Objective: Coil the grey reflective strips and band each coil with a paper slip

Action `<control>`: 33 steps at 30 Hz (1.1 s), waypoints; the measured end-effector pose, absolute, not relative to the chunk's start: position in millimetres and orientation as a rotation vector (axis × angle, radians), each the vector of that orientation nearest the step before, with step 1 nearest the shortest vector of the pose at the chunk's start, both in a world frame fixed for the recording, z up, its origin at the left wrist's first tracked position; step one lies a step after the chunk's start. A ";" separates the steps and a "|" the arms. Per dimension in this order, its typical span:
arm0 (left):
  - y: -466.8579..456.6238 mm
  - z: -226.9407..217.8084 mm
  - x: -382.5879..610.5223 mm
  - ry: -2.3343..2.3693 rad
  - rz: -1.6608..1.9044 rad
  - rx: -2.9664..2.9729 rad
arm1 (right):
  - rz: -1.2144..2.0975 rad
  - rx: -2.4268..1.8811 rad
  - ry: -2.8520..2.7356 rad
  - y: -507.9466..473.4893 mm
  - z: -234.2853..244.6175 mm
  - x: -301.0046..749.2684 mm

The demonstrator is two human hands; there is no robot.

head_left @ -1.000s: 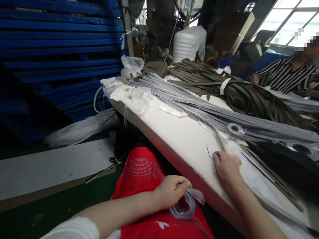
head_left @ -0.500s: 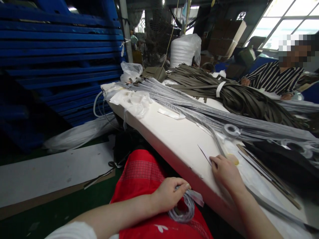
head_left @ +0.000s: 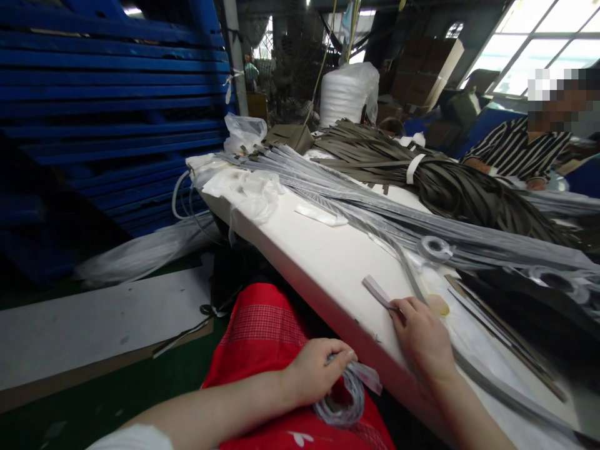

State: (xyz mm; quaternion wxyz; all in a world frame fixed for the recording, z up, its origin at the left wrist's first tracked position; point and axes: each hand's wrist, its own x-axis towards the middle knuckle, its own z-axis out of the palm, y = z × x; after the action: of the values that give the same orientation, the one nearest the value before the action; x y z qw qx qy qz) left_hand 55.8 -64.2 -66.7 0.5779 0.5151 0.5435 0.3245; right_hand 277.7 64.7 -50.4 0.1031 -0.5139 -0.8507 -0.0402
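Over my lap, my left hand (head_left: 323,369) is closed around a coiled grey strip (head_left: 344,409), with a clear loose end (head_left: 368,378) sticking out to the right. My right hand (head_left: 419,331) pinches a short, flat greyish strip (head_left: 376,291) just above the white tabletop (head_left: 328,256). The strip's free end points up and to the left, its broad face showing. Behind my right hand, a long grey strip (head_left: 407,269) runs along the table. A small coiled roll (head_left: 435,248) lies farther back on the table.
Long grey strips (head_left: 337,194) and a tied bundle of dark olive strips (head_left: 469,187) cover the table's far side. Crumpled clear plastic (head_left: 253,190) lies at its left end. Blue pallets (head_left: 117,94) are stacked at left. A person in a striped shirt (head_left: 510,150) sits opposite.
The strip in my right hand has turned from edge-on to showing its broad face, and that hand has shifted slightly left. My left hand still holds the coil.
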 end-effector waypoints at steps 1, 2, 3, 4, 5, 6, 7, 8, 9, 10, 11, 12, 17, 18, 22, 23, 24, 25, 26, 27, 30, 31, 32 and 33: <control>-64.2 -67.5 55.8 1.273 0.759 1.201 | -0.158 -1.501 -2.537 63.5 -49.1 277.0; -64.2 -67.9 55.7 1.274 0.757 1.198 | -0.193 -1.490 -2.565 62.8 -47.6 276.6; -64.3 -67.9 55.6 1.275 0.756 1.194 | -0.227 -1.483 -2.599 62.3 -46.0 276.1; -64.3 -67.6 55.5 1.275 0.755 1.191 | -0.254 -1.481 -2.635 61.9 -44.3 275.7; -64.4 -67.0 55.3 1.275 0.753 1.190 | -0.264 -1.487 -2.669 61.4 -42.5 275.1; -64.5 -66.2 55.1 1.277 0.750 1.189 | -0.251 -1.507 -2.697 60.9 -40.7 274.5; -64.6 -65.3 54.9 1.279 0.746 1.190 | -0.212 -1.541 -2.722 60.1 -39.2 273.9; -64.8 -64.6 54.6 1.281 0.744 1.194 | -0.159 -1.596 -2.739 59.2 -38.1 273.6; -65.0 -63.9 54.4 1.282 0.743 1.201 | -0.106 -1.666 -2.747 58.2 -37.5 273.6; -65.1 -63.6 54.1 1.281 0.747 1.208 | -0.066 -1.741 -2.742 57.3 -37.6 274.4; -65.3 -63.6 53.8 1.280 0.751 1.212 | -0.048 -1.801 -2.730 56.5 -38.5 276.0; -65.6 -63.9 53.6 1.276 0.753 1.214 | -0.053 -1.828 -2.725 56.1 -40.1 278.6; -67.0 -68.4 53.6 1.265 0.754 1.178 | -0.195 -1.485 -2.625 60.8 -50.6 300.9; -67.2 -68.9 53.9 1.264 0.754 1.175 | -0.214 -1.408 -2.561 62.3 -50.4 304.8; -66.8 -67.5 55.0 1.277 0.752 1.194 | -0.275 -1.269 -2.350 62.1 -35.7 311.0; -66.5 -66.5 54.9 1.281 0.754 1.207 | -0.297 -1.266 -2.310 59.9 -30.0 310.4; -66.3 -65.6 54.7 1.284 0.758 1.221 | -0.322 -1.272 -2.285 56.9 -24.8 309.2; -66.1 -64.7 54.5 1.283 0.760 1.236 | -0.353 -1.279 -2.280 53.5 -20.6 307.8; -65.9 -64.0 54.3 1.282 0.760 1.246 | -0.395 -1.292 -2.285 49.8 -18.0 306.0; -65.8 -63.4 54.1 1.282 0.758 1.249 | -0.445 -1.313 -2.301 46.2 -17.3 303.9; -65.8 -63.4 54.8 1.286 0.744 1.231 | -0.564 -1.401 -2.406 38.2 -25.6 294.9; -65.9 -63.8 55.4 1.287 0.739 1.222 | -0.538 -1.432 -2.456 37.2 -30.3 291.2; -65.9 -64.4 56.1 1.288 0.735 1.215 | -0.452 -1.458 -2.515 37.5 -35.1 287.7; -66.0 -65.0 56.7 1.286 0.732 1.210 | -0.318 -1.476 -2.563 39.0 -39.4 284.6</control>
State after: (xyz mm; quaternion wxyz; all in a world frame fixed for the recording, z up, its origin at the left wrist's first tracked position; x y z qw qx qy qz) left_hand 56.7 -66.0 -65.0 0.5769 0.5169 0.5497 0.3127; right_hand 284.6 39.0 -39.4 0.0834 -0.4944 -0.8586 -0.1066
